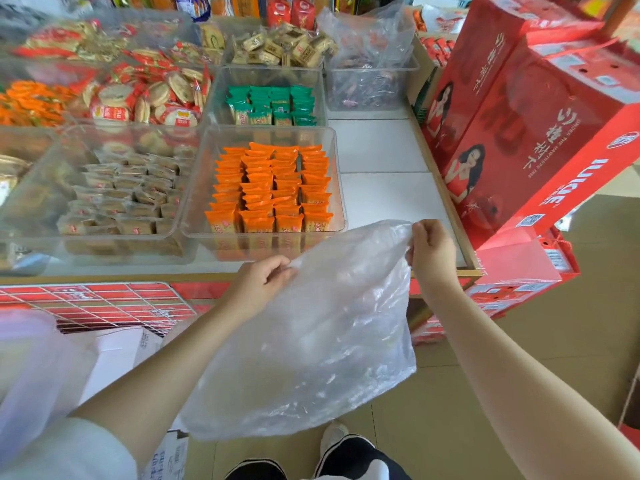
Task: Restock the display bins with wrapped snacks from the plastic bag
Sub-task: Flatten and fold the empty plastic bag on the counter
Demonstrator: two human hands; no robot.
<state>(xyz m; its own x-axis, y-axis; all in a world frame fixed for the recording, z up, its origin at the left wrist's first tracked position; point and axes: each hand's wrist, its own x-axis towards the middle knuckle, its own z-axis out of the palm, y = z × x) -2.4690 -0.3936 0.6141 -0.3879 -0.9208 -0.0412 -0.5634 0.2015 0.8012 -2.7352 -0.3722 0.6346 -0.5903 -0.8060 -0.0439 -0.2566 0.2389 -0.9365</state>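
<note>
Both grips on plastic bag (pixel 311 341)

A white display table (pixel 388 195) with a wood rim is carrying clear bins. The orange-snack bin (pixel 266 192) is sitting near the front edge, the green-snack bin (pixel 270 102) behind it, and a bag-lined bin (pixel 372 81) toward the back right corner. More snack bins (pixel 104 188) are filling the left side.

Orange snacks (pixel 270 188), green snacks (pixel 273 105) – clear plastic bag (pixel 311 341), red boxes (pixel 540 126)
</note>
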